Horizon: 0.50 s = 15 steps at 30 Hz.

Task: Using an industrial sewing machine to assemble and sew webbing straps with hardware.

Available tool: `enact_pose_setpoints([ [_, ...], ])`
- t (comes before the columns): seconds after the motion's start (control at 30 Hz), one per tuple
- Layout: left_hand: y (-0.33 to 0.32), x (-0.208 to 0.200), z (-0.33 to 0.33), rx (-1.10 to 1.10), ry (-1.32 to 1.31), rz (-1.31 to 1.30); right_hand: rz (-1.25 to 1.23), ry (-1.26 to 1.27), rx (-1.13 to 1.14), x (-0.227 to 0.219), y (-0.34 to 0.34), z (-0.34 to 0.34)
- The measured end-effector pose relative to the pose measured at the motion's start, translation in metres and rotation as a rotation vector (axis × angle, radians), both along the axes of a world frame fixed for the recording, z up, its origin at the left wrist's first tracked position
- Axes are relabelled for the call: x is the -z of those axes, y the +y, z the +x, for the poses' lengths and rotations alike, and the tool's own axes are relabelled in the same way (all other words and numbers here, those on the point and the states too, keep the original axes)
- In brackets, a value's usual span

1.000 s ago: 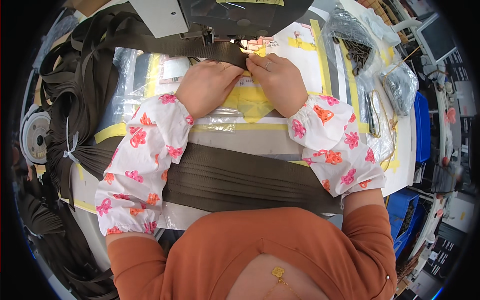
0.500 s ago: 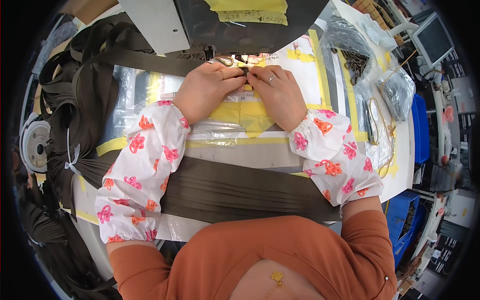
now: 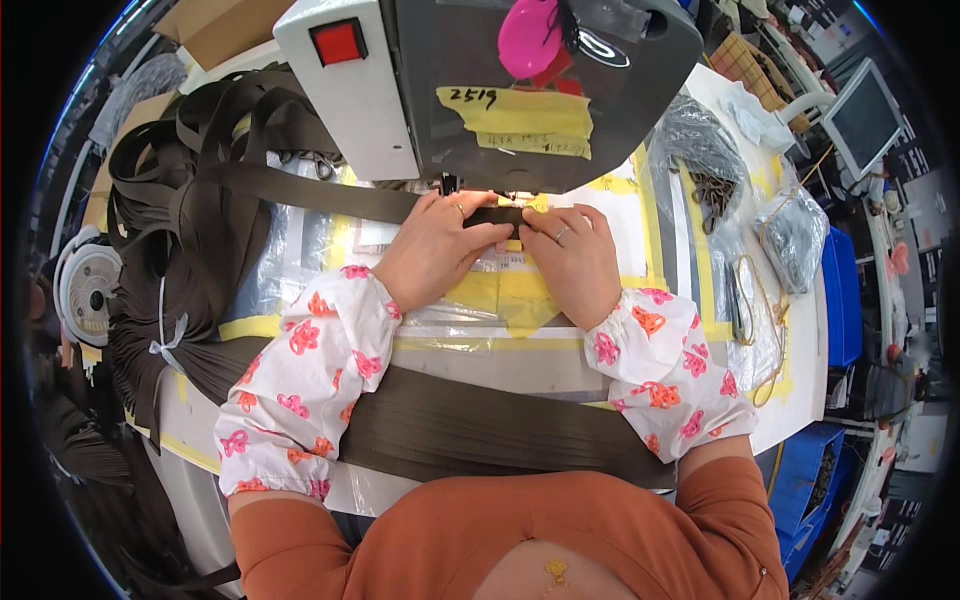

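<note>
A dark olive webbing strap (image 3: 320, 194) comes in from the left and passes under the needle area of a grey sewing machine (image 3: 480, 60). My left hand (image 3: 432, 250) presses on this strap, thumb and fingers closed over it just in front of the machine's foot. Close by on the right, my right hand (image 3: 570, 265) pinches the strap's end between thumb and fingertips. A short dark piece of the strap shows between the two hands. Any fold or stitching under my fingers is hidden.
Looped webbing (image 3: 190, 180) heaps at the left, with a tied bundle below. Wide dark straps (image 3: 500, 425) lie across the table before me. A plastic bag of metal hooks (image 3: 712, 190), a yellow cord (image 3: 765, 340) and blue bins (image 3: 840, 300) are at the right.
The view has tilted up, so more of the machine shows and my hands sit lower in it. My hands are slightly farther apart, with more strap visible between them.
</note>
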<state>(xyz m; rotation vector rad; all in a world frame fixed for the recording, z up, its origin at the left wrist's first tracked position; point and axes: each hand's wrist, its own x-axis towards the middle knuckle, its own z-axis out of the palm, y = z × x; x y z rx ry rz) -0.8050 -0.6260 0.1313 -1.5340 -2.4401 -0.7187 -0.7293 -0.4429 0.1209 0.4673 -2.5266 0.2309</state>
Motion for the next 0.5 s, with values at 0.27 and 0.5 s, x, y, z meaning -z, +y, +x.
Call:
enact_pose_setpoints([
  [0.27, -0.0003, 0.0025, -0.0022, -0.022, -0.028, 0.022, -0.023, 0.018, 0.008, 0.0038, 0.0013, 0.0013],
  [0.5, 0.0028, -0.0017, -0.0072, -0.017, -0.036, 0.063, -0.050, 0.003, 0.015, 0.0029, 0.0021, -0.0029],
])
